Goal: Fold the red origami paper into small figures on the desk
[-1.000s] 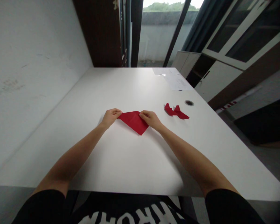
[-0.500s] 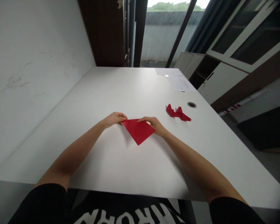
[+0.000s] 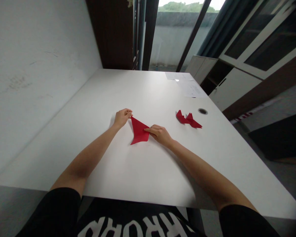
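a pale wall (image 3: pixel 41 75) runs along the left of the room, a window (image 3: pixel 175 39) lets in daylight at the far end, and a white tabletop (image 3: pixel 111 171) stretches between. near the far right edge lie white sheets (image 3: pixel 191 89), with a round dark opening (image 3: pixel 202 111) nearer the person.

the red paper (image 3: pixel 139 131) is over the middle of the tabletop, between the two hands, folded to a few points, its lower left tip angling out toward the person. whether its underside touches the tabletop i can't tell. the left hand (image 3: pixel 123 117) pinches the upper corner; the right hand (image 3: pixel 160 134) grips the right-hand side, fingertips laid over the face of the sheet. to the right, well apart, sit folded red pieces (image 3: pixel 193 122), one part touching or overlapping the next.

to handle the sheet well, i'd judge a light pinch best, since thin paper dents easily. the left should hold its corner steady while the right guides the layers flat, matching edges before any crease is pressed hard.
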Action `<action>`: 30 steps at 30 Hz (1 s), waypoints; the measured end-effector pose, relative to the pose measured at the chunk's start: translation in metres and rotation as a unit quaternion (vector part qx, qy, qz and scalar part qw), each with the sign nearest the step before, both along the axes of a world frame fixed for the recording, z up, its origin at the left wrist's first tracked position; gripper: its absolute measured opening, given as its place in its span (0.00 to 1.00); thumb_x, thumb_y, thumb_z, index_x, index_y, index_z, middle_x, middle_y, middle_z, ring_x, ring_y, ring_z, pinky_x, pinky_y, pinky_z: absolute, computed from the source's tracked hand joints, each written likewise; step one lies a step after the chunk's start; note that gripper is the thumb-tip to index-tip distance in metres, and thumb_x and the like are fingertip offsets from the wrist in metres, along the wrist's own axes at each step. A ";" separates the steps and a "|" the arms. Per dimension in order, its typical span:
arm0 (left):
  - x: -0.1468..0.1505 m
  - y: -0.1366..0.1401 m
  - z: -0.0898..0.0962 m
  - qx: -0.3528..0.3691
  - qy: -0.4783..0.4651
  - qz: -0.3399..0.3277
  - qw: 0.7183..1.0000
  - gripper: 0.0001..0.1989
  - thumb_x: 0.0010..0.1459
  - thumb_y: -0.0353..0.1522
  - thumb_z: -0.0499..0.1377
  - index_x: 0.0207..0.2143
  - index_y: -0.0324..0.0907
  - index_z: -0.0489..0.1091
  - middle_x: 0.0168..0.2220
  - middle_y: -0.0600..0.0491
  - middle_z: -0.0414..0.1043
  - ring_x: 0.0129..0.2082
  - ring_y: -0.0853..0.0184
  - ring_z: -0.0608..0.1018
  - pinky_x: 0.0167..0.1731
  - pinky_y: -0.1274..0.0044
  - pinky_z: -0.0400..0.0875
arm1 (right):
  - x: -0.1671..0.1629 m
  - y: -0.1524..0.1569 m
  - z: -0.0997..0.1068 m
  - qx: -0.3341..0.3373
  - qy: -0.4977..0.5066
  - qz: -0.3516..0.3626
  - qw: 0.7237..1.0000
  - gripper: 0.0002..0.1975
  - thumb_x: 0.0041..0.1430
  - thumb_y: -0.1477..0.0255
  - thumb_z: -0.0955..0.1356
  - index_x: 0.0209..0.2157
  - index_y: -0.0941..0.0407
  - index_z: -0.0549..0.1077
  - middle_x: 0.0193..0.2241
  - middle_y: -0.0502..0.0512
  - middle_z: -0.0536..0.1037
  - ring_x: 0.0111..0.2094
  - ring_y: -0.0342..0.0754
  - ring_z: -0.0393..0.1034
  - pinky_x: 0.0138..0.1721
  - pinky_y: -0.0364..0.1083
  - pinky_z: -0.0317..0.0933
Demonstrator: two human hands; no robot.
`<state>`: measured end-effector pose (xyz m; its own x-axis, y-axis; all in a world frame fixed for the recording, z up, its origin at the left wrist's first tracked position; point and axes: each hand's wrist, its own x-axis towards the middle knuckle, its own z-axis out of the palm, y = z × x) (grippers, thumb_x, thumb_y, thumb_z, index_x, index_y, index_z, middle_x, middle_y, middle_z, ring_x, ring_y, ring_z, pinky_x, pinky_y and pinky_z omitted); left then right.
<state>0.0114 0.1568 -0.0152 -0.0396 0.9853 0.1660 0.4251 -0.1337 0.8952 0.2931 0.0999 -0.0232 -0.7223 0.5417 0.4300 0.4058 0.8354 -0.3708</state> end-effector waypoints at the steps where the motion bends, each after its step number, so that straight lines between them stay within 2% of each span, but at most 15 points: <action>1: 0.002 -0.002 0.003 0.012 0.017 0.021 1.000 0.11 0.64 0.34 0.55 0.43 0.40 0.75 0.37 0.49 0.80 0.33 0.67 0.81 0.37 0.75 0.73 | -0.001 0.001 -0.002 0.008 -0.010 -0.014 1.000 0.18 0.73 0.69 0.59 0.57 0.49 0.75 0.38 0.58 0.80 0.41 0.51 0.72 0.43 0.50 0.67; 3: 0.007 -0.013 0.011 0.044 0.090 0.038 0.994 0.12 0.66 0.35 0.53 0.43 0.41 0.75 0.41 0.48 0.80 0.38 0.65 0.81 0.42 0.74 0.73 | -0.003 0.002 -0.005 0.034 -0.039 -0.050 0.997 0.18 0.72 0.70 0.60 0.55 0.51 0.76 0.35 0.58 0.79 0.39 0.52 0.70 0.42 0.50 0.66; 4: 0.010 -0.023 0.015 0.061 0.134 0.022 0.989 0.12 0.66 0.35 0.53 0.43 0.42 0.76 0.43 0.48 0.80 0.40 0.64 0.80 0.44 0.73 0.73 | -0.005 0.002 -0.006 0.050 -0.056 -0.069 0.995 0.17 0.72 0.70 0.61 0.54 0.52 0.77 0.35 0.59 0.78 0.38 0.52 0.69 0.42 0.50 0.65; 8: 0.021 -0.079 0.026 0.103 0.235 -0.158 0.954 0.13 0.67 0.38 0.54 0.44 0.43 0.75 0.46 0.49 0.79 0.47 0.62 0.78 0.52 0.69 0.71 | -0.009 -0.003 -0.005 0.107 -0.115 -0.098 0.983 0.14 0.70 0.69 0.64 0.47 0.53 0.81 0.36 0.61 0.76 0.40 0.54 0.66 0.43 0.52 0.63; 9: 0.023 -0.092 0.026 0.111 0.260 -0.191 0.940 0.13 0.66 0.39 0.56 0.46 0.43 0.75 0.48 0.49 0.78 0.48 0.61 0.78 0.53 0.68 0.70 | -0.010 -0.004 -0.005 0.112 -0.124 -0.093 0.982 0.13 0.70 0.68 0.64 0.46 0.53 0.81 0.37 0.61 0.76 0.41 0.54 0.66 0.44 0.52 0.63; 11: 0.025 -0.114 0.023 0.127 0.312 -0.232 0.912 0.20 0.60 0.43 0.62 0.52 0.44 0.73 0.53 0.47 0.76 0.52 0.58 0.76 0.56 0.64 0.68 | -0.010 -0.006 -0.005 0.109 -0.131 -0.077 0.982 0.13 0.70 0.68 0.65 0.47 0.53 0.80 0.39 0.61 0.77 0.43 0.55 0.67 0.45 0.53 0.63; 12: 0.025 -0.122 0.021 0.131 0.332 -0.235 0.904 0.23 0.58 0.44 0.65 0.53 0.43 0.72 0.54 0.46 0.75 0.53 0.56 0.75 0.58 0.63 0.67 | -0.010 -0.006 -0.005 0.101 -0.131 -0.067 0.984 0.13 0.70 0.67 0.65 0.48 0.53 0.80 0.41 0.61 0.78 0.44 0.55 0.67 0.46 0.53 0.63; 14: 0.024 -0.130 0.015 0.134 0.355 -0.228 0.897 0.22 0.58 0.41 0.65 0.52 0.43 0.72 0.55 0.46 0.74 0.55 0.56 0.74 0.59 0.62 0.66 | -0.008 -0.006 -0.006 0.078 -0.122 -0.045 0.988 0.14 0.70 0.67 0.64 0.50 0.52 0.79 0.44 0.60 0.79 0.46 0.55 0.69 0.47 0.53 0.65; 17: 0.022 -0.130 0.009 0.120 0.352 -0.202 0.906 0.11 0.63 0.33 0.59 0.47 0.44 0.74 0.52 0.48 0.76 0.52 0.59 0.76 0.56 0.66 0.69 | -0.007 -0.006 -0.009 0.039 -0.091 -0.034 0.994 0.15 0.71 0.67 0.63 0.50 0.51 0.79 0.45 0.58 0.80 0.45 0.53 0.71 0.47 0.52 0.67; 20: 0.019 -0.124 0.005 0.103 0.339 -0.167 0.920 0.08 0.66 0.32 0.55 0.42 0.44 0.75 0.46 0.48 0.78 0.48 0.61 0.77 0.52 0.68 0.70 | -0.009 -0.009 -0.009 0.012 -0.060 -0.049 0.997 0.14 0.72 0.67 0.62 0.46 0.51 0.80 0.44 0.58 0.80 0.45 0.52 0.71 0.46 0.51 0.67; 26: 0.012 -0.109 0.003 0.062 0.337 -0.127 0.931 0.15 0.68 0.35 0.53 0.30 0.42 0.74 0.36 0.49 0.78 0.38 0.62 0.76 0.44 0.70 0.68 | -0.020 -0.014 -0.006 -0.039 -0.022 -0.114 0.992 0.11 0.70 0.68 0.65 0.38 0.54 0.79 0.39 0.58 0.79 0.42 0.52 0.70 0.45 0.50 0.66; 30: 0.012 -0.100 0.006 0.016 0.324 -0.116 0.939 0.17 0.69 0.37 0.52 0.28 0.42 0.73 0.31 0.51 0.76 0.33 0.64 0.74 0.36 0.72 0.64 | -0.025 -0.016 -0.005 -0.068 -0.013 -0.131 0.989 0.11 0.69 0.66 0.65 0.35 0.53 0.78 0.38 0.57 0.78 0.41 0.51 0.69 0.45 0.50 0.65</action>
<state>0.0234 0.0564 -0.0095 0.2942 0.9494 0.1103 0.8350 -0.3115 0.4537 0.2684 0.0841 -0.0282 -0.5594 0.7631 0.3236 0.6119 0.6435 -0.4598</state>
